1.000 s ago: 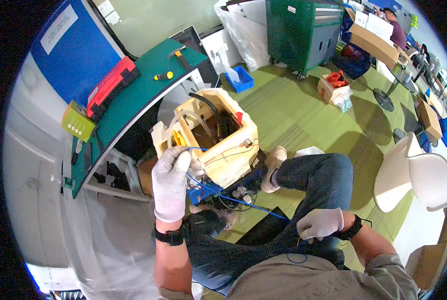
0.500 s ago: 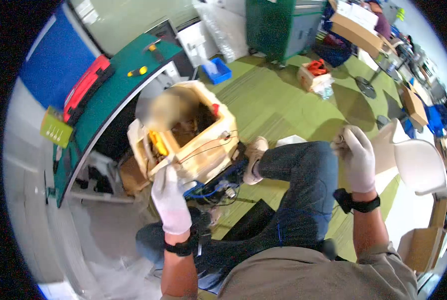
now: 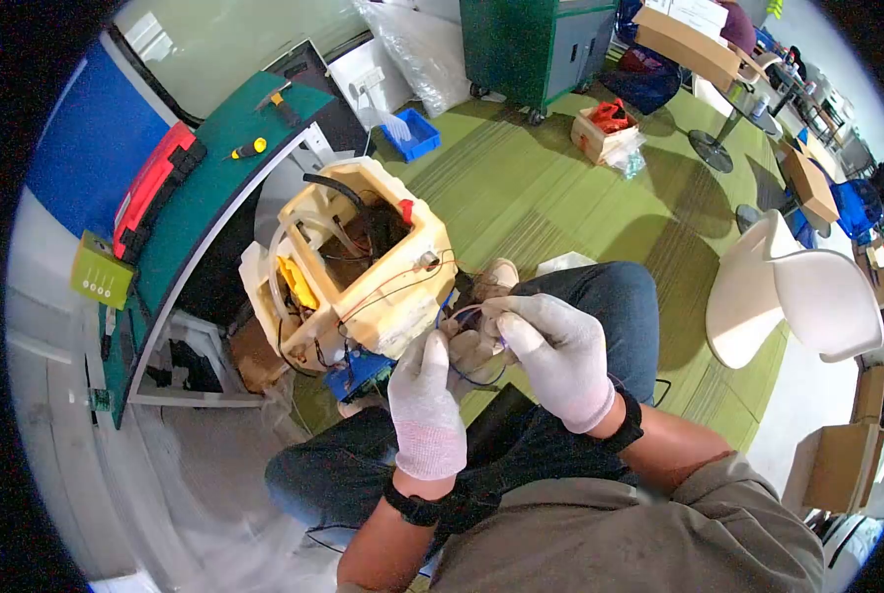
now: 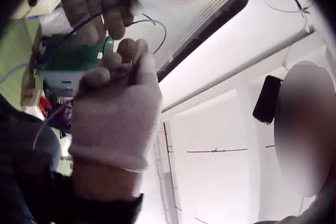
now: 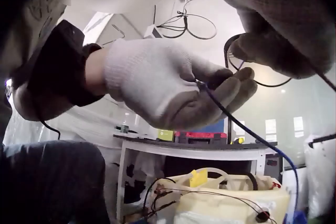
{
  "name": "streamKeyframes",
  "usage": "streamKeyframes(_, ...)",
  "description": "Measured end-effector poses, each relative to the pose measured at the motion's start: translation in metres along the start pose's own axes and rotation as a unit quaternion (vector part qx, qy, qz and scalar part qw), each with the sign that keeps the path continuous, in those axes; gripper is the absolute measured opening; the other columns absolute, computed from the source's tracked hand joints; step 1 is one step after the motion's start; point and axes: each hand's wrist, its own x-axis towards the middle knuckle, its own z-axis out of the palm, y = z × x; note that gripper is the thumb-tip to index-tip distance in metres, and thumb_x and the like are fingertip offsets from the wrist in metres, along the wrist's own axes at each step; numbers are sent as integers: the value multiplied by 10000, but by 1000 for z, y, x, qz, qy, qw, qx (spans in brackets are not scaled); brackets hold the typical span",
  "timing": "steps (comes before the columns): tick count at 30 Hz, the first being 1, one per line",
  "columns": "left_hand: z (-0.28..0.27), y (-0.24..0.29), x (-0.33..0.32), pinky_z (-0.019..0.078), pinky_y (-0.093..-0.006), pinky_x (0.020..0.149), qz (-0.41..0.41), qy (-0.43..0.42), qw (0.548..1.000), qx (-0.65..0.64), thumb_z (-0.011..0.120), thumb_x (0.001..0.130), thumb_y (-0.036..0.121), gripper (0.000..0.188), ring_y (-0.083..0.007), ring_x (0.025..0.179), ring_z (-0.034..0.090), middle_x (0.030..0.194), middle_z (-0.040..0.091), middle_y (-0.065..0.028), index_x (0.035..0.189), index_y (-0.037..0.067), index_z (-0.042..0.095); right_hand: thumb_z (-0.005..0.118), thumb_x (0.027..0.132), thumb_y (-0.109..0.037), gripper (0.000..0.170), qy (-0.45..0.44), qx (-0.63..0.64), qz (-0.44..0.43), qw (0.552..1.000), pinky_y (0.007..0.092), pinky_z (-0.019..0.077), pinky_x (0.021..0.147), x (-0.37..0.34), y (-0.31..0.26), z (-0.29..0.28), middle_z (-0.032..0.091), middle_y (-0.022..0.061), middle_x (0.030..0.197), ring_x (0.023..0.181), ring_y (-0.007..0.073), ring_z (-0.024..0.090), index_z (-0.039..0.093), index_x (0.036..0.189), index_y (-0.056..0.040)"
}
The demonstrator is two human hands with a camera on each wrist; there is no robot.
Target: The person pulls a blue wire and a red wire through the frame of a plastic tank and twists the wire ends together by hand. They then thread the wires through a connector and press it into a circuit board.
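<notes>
In front of the lap, both gloved hands are raised close together. My left hand (image 3: 427,405) pinches a blue wire (image 5: 265,141), which curves down away from its fingertips in the right wrist view. My right hand (image 3: 562,364) has thumb and fingers pinched on a thin dark wire (image 4: 165,30) that loops between the hands in the left wrist view. Just beyond the left hand stands a cream plastic housing (image 3: 407,311), open on top, with black and clear hoses inside, a yellow part (image 3: 296,284), and thin red and black wires across its front.
To the left is a green-topped bench (image 3: 190,217) bearing a hammer (image 3: 277,99), a yellow-handled screwdriver (image 3: 249,149) and a red case (image 3: 155,188). A blue tray (image 3: 414,136) lies on the floor beyond. A white chair (image 3: 807,296) stands at right.
The right hand rose from the lap, swung out to the right, then came in beside the left hand. The left hand moved away from the housing toward the right. The head view shifted.
</notes>
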Motion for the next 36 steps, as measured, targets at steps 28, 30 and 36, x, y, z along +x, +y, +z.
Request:
streamKeyframes(28,-24,29,10,344,-214,503,-15,-48,997,61,468,1024,247,197,-66,556,406,706,431,39,1040,73,561,657,887,-268,234,-337,-178,28,924,370,531,725,-44,49,-36,686,152,850,798,305,671,710,938,-46)
streamKeyframes(30,-13,33,4,267,-185,418,-3,-25,996,83,442,1029,229,237,-45,469,348,713,479,24,1073,34,570,654,888,-362,321,-344,-178,7,922,397,525,729,-36,47,-42,681,179,900,828,344,657,701,958,-53)
streamKeyframes(36,-5,31,-6,304,-196,470,32,-34,992,121,484,1007,207,289,-45,515,397,767,609,-53,1120,-38,587,714,856,-305,404,-171,-50,-7,984,353,526,797,-1,15,-43,675,182,975,890,283,673,644,1126,-12)
